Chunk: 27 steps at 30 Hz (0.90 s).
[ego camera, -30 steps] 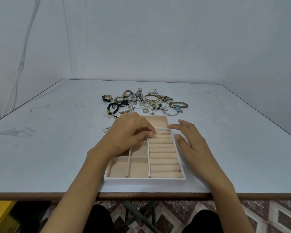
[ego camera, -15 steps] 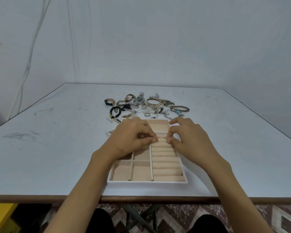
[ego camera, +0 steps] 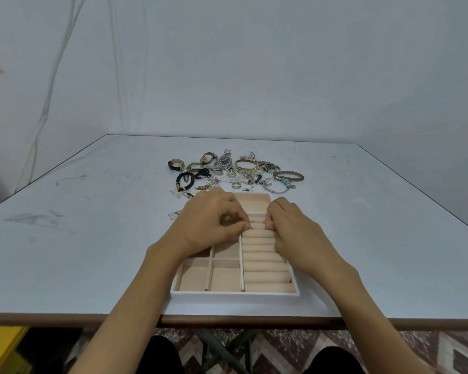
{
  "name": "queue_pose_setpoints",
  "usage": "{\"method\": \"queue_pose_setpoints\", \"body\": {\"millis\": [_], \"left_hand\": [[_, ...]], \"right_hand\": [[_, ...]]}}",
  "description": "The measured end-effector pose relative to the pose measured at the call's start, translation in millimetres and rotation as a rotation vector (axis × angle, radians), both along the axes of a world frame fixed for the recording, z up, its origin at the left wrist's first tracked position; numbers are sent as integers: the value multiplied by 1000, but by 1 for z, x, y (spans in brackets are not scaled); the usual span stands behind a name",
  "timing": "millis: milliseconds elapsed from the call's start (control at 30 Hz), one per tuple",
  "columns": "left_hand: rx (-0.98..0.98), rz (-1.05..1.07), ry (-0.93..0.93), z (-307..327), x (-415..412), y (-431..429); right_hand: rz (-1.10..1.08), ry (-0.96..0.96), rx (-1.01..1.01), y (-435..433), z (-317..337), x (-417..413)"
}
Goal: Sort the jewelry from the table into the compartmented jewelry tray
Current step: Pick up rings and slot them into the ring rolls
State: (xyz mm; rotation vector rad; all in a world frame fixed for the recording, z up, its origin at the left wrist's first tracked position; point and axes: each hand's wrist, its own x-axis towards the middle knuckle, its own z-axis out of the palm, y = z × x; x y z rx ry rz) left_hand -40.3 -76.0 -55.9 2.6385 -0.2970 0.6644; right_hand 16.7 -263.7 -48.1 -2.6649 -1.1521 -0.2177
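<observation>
Sorting is barely begun: a ring (ego camera: 251, 227) is pinched by the left hand (ego camera: 208, 222) over the tray (ego camera: 235, 295) rolls (right hand (ego camera: 295, 228) fingers (ego camera: 270, 221) curled, grip unclear); the heap (ego camera: 238, 172) at 12 o'clock is unsorted.

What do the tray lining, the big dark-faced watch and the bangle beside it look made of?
Tray lining: matte beige velvet or suede-like fabric, no shine. Watch: silvery metal, likely steel, with a glinting linked band. Bangle: polished gold-toned metal; whether real gold cannot be told.

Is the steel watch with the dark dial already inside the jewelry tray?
No, the steel watch lies on the table among the other loose jewelry, beyond the far edge of the tray.
</observation>
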Motion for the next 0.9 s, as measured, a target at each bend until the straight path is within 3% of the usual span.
{"method": "queue_pose_setpoints", "body": {"millis": [167,300,367,500,633,733,900], "left_hand": [[-4,1,-6,0,-1,0],[-80,23,-33,0,-2,2],[-138,55,-59,0,-3,5],[-158,207,-68,-3,-3,17],[-138,348,81,-11,-3,24],[-208,364,170,-10,-4,20],[-254,399,134,-5,-7,16]], "right_hand": [[24,7,150,-4,-11,3],[-38,144,562,-15,-17,5],[-95,137,666,-23,-18,10],[-101,267,605,-32,-25,12],[11,436,589,-26,-24,3],[44,433,574,-24,-25,3],[23,409,537,-24,-24,3]]}}
